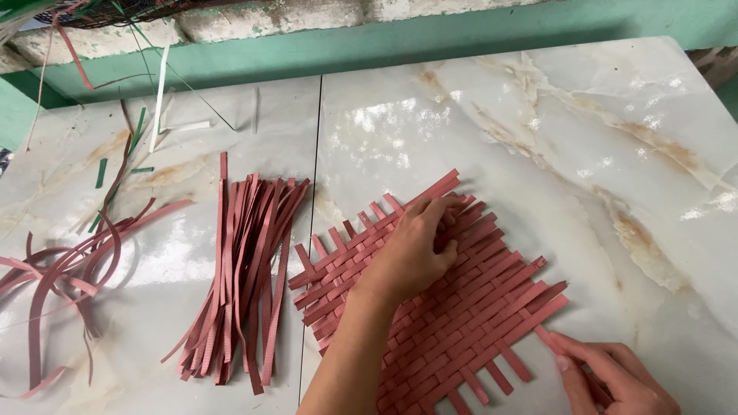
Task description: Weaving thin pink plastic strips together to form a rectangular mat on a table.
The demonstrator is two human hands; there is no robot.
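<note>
Way off to the left of your left hand there's a loose tangle of curled red strips [69,261], with a few green scraps [115,173] and a white strip [160,96] further back toward the wall. Closer in, still left of that hand, sits a bundle [238,269] of straight red strips, fanned out a bit at the near end and lying flat on the marble table [538,131].

Your left hand [415,246] comes next. It's palm down on the mat [461,307], fingers curled and pressing into the weave near its far edge. It's not gripping anything, just flat pressure on the strips with the fingertips tucked in. The forearm crosses the mat's near left corner, so part of the weave is hidden under it.

The mat itself is a red plaited square lying diagonal to you, loose strip ends poking out on every side. It's right under your left hand and stretches over to your right one.

Your right hand [607,376] is at the mat's right corner, low in the frame. Thumb and fingers are pinched narrow on the end of one strip [555,340] that sticks out from the weave. Beyond that hand, just bare marble with brown veining.
</note>
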